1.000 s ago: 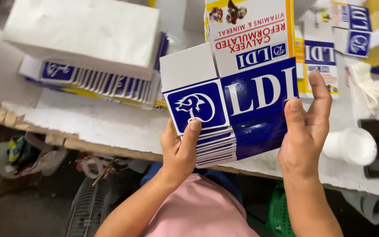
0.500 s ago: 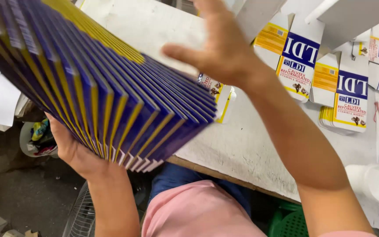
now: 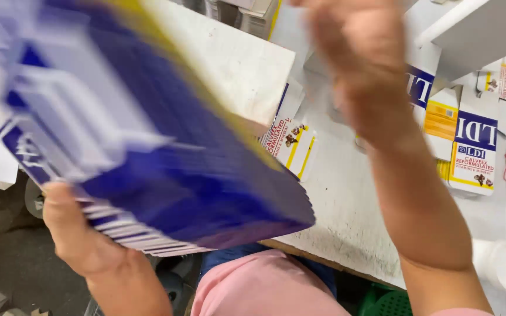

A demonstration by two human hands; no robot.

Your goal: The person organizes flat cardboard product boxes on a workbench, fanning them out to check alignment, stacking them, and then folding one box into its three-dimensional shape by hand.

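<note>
a worn white table (image 3: pixel 346 216) fills the view, with a dark floor under its near edge.

nearest is the pink shirt (image 3: pixel 253 289) of the person, low in the middle. just past it the left hand (image 3: pixel 80 237) is closed under a thick stack (image 3: pixel 147 158) of flat blue and white cartons with a yellow edge. the thumb sits at the low corner and the stack fans out up and to the right, tilted, over the table edge. it is all blurry.

the right hand (image 3: pixel 364 70) is up in the air over the table, apart from the stack. it is too blurry to tell if it is open or closed, and nothing shows in it.

one hand holds a big stack by a corner. i think the cartons could slide apart and spill onto the floor, since the sheets look smooth and are already fanned. the far end could also bump the table edge.

farther back, loose flat cartons (image 3: pixel 469 146) lie on the table, to the right of the raised hand. a swinging stack or arm could knock them. a white cup (image 3: pixel 502 266) sits at the right edge, near the right arm, and an elbow could tip it. a white box (image 3: pixel 487 29) hangs in the top right corner.
</note>
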